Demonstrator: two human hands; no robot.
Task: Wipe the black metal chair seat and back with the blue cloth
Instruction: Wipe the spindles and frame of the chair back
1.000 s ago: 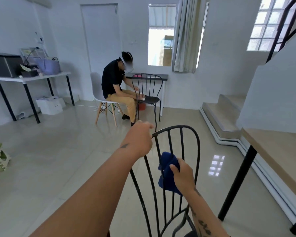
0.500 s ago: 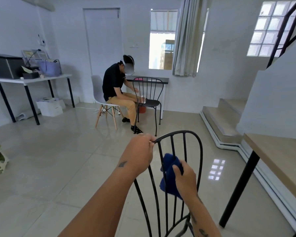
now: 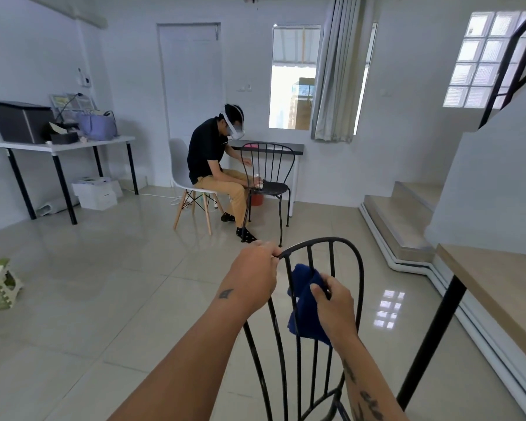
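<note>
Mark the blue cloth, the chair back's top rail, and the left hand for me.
blue cloth (image 3: pixel 305 302): head view, middle of the bunched fabric.
chair back's top rail (image 3: pixel 331 239): head view, crest of the curved bar.
left hand (image 3: pixel 254 276): head view, back of the hand gripping the rail.

Open floor lies left of the chair back; a wooden table crowds its right.
</note>
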